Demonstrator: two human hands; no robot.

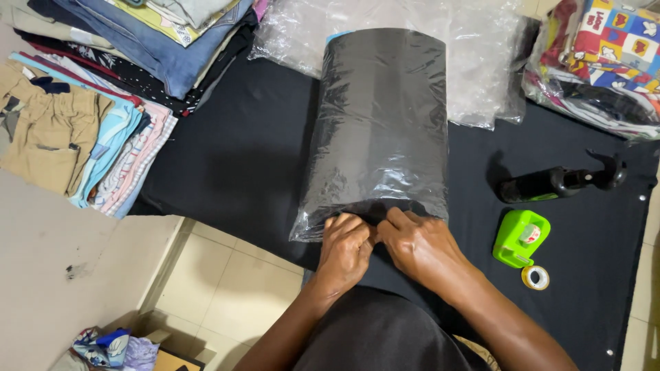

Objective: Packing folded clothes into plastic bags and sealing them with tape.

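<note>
your left hand (344, 246) and right hand (419, 246) meet at the near end of the clear plastic bag (378, 130), fingertips pinched narrow on its open edge, knuckles touching each other. the bag holds a folded black garment (385, 103) and lies lengthwise on the black cloth (240, 158) that covers the tabletop, its pinched mouth close to the near edge and its far end pointing at the far edge.

to close this end cleanly, judging from how the film bunches under your fingers, keep both pinches level and pull the flap flat before you press it down, so no crease gets trapped. press out the air toward the mouth first; the plastic looks puffed along its left side.

outward from your right hand, a green tape dispenser (521, 237) and a small roll of tape (535, 277) sit near the right edge, with a black handheld tool (560, 182) just beyond them. more empty clear bags (474, 62) lie at the far edge, a packed bag of printed fabric (605, 62) fills the far right corner, and stacks of folded clothes (103, 89) crowd the far left corner.
</note>
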